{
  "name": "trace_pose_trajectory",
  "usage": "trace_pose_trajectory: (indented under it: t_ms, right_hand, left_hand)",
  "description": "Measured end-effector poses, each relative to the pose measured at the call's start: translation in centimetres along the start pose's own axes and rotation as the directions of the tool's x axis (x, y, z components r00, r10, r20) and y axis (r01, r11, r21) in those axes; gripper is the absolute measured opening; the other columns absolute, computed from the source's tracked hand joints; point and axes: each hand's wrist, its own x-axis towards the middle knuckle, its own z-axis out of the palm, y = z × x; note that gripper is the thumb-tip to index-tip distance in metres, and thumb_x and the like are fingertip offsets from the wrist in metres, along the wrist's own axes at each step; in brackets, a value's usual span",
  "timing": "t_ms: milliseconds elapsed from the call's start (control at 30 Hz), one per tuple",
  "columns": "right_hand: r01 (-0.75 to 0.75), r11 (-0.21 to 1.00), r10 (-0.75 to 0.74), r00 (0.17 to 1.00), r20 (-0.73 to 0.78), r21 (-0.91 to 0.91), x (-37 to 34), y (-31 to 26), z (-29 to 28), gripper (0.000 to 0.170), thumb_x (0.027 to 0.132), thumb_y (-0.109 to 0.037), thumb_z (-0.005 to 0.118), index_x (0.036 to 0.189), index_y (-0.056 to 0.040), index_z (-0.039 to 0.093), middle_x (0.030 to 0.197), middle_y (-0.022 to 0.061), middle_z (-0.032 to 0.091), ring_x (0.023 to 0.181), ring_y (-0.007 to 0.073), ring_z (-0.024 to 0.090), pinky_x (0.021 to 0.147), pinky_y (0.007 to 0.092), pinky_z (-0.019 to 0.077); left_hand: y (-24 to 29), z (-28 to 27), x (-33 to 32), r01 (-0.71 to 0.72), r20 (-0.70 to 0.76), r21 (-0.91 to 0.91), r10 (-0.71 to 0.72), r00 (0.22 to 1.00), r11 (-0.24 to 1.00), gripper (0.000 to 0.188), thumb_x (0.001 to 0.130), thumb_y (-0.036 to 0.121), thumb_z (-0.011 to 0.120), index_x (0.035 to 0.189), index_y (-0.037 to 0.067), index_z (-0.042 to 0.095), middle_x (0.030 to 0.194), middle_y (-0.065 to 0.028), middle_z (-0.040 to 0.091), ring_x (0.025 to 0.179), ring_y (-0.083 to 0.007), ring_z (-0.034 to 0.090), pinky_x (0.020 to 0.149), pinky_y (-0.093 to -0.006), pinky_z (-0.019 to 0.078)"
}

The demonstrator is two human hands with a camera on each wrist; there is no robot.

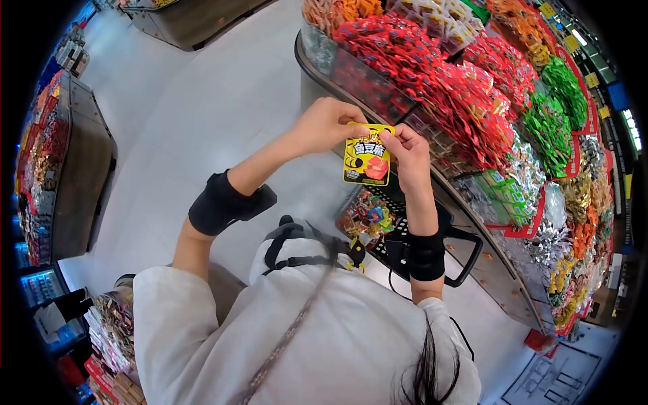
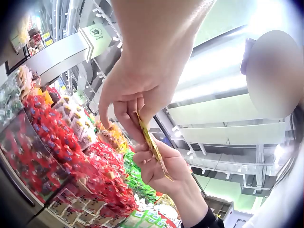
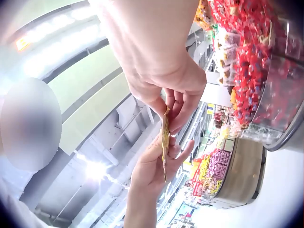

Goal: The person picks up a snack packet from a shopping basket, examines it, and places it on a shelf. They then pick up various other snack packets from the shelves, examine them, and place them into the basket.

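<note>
Both hands hold up a small flat yellow-and-black snack packet (image 1: 366, 162), printed with large white characters and a reddish picture. My left hand (image 1: 325, 125) pinches its top left corner between thumb and fingers. At the top right corner, the thumb and fingers of my right hand (image 1: 411, 154) pinch the packet's edge. Seen edge-on in the left wrist view, the thin packet (image 2: 153, 145) runs between the two hands. In the right wrist view the packet (image 3: 165, 142) hangs below the right thumb, with the left hand (image 3: 153, 166) beyond it.
A curved display counter heaped with red wrapped snacks (image 1: 432, 81) and green packets (image 1: 545, 135) runs along the right. Below the hands sits a black shopping basket (image 1: 388, 251) with a bag of colourful sweets (image 1: 365, 214). Another stand (image 1: 84, 169) is at the left, across the pale floor (image 1: 182, 101).
</note>
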Motion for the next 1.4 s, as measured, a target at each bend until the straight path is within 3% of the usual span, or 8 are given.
trace_pose_trajectory:
  t_ms: [233,467,667,767,800,867,1100,1400]
  right_hand:
    - [-0.031,0.997,0.034,0.999,-0.026,0.077,4.9,2.0,8.5,0.011,0.08,-0.008,0.059,0.072,-0.0029,0.053,0.066,-0.0001,0.057,0.054,0.0013,0.048,0.048,0.0145,0.0352]
    - [0.0,1.0,0.001,0.999,-0.053,0.013,9.7,3.3,14.2,0.012,0.08,-0.009,0.06,0.072,-0.0042,0.053,0.067,-0.0018,0.056,0.058,0.0013,0.048,0.05,0.0154,0.036]
    - [-0.024,0.998,0.023,1.0,0.021,0.054,15.0,4.4,18.2,0.012,0.082,-0.009,0.058,0.074,-0.0019,0.052,0.069,0.0001,0.057,0.063,0.0019,0.05,0.055,0.0164,0.0393]
    - [0.039,0.999,-0.04,0.996,0.084,0.012,19.1,6.3,18.8,0.011,0.081,-0.01,0.059,0.077,-0.002,0.053,0.072,-0.0003,0.057,0.063,0.0024,0.049,0.055,0.0167,0.0392]
    - [0.007,0.996,0.004,0.992,0.128,-0.084,20.3,6.0,18.7,0.011,0.081,-0.01,0.059,0.079,-0.0016,0.054,0.072,0.0002,0.056,0.064,0.0036,0.05,0.055,0.0182,0.0411]
    - [-0.074,0.995,0.086,0.98,0.181,-0.071,23.4,6.6,18.6,0.012,0.08,-0.011,0.06,0.079,-0.0004,0.054,0.071,0.0014,0.056,0.065,0.0052,0.051,0.055,0.0204,0.0443]
    - [-0.103,0.989,0.127,0.957,0.261,-0.103,33.9,5.9,20.3,0.012,0.079,-0.009,0.06,0.08,0.0013,0.054,0.072,0.0035,0.056,0.064,0.0078,0.053,0.056,0.0227,0.0482]
    - [-0.164,0.986,0.166,0.982,0.091,-0.028,47.3,5.8,23.1,0.01,0.079,-0.005,0.06,0.078,0.0001,0.051,0.076,0.0068,0.06,0.069,0.0113,0.059,0.057,0.023,0.0513]
  left_hand:
    - [-2.4,-9.7,-1.6,0.032,0.061,-0.156,-0.022,0.998,0.987,0.018,0.079,0.012,0.06,0.086,-0.004,0.06,0.075,-0.0042,0.061,0.07,-0.0065,0.054,0.062,-0.0209,0.0433]
    - [-4.7,-14.3,-3.8,0.03,-0.114,-0.462,-0.093,0.989,0.886,0.022,0.079,0.008,0.059,0.097,-0.003,0.054,0.088,-0.005,0.059,0.081,-0.008,0.054,0.072,-0.0217,0.0442]
    - [-7.1,-18.4,-3.2,0.075,-0.201,-0.476,-0.192,0.961,0.876,0.025,0.079,0.005,0.059,0.101,-0.004,0.051,0.093,-0.0064,0.058,0.086,-0.01,0.054,0.076,-0.0233,0.0438]
    - [-9.6,-21.2,-1.2,0.097,-0.228,-0.431,-0.213,0.95,0.897,0.024,0.079,0.005,0.059,0.1,-0.004,0.052,0.092,-0.0073,0.059,0.086,-0.011,0.055,0.076,-0.0239,0.0442]
    - [-10.5,-22.3,-0.3,0.121,-0.219,-0.41,-0.226,0.949,0.904,0.024,0.078,0.005,0.059,0.099,-0.004,0.053,0.091,-0.0074,0.06,0.085,-0.0114,0.056,0.076,-0.0244,0.0443]
    - [-12.3,-24.5,1.7,0.172,-0.205,-0.364,-0.259,0.944,0.915,0.025,0.077,0.007,0.06,0.099,-0.003,0.055,0.09,-0.0076,0.061,0.084,-0.0123,0.057,0.076,-0.0253,0.0445]
    - [-15.2,-32.3,8.9,0.171,-0.195,-0.214,-0.214,0.957,0.962,0.021,0.077,0.008,0.06,0.095,-0.002,0.057,0.081,-0.0077,0.063,0.079,-0.012,0.059,0.071,-0.0251,0.0451]
    - [-20.3,-42.5,19.0,0.14,-0.132,-0.439,-0.218,0.967,0.888,0.021,0.083,0.009,0.054,0.1,-0.004,0.053,0.09,-0.0075,0.06,0.082,-0.01,0.056,0.073,-0.0234,0.0446]
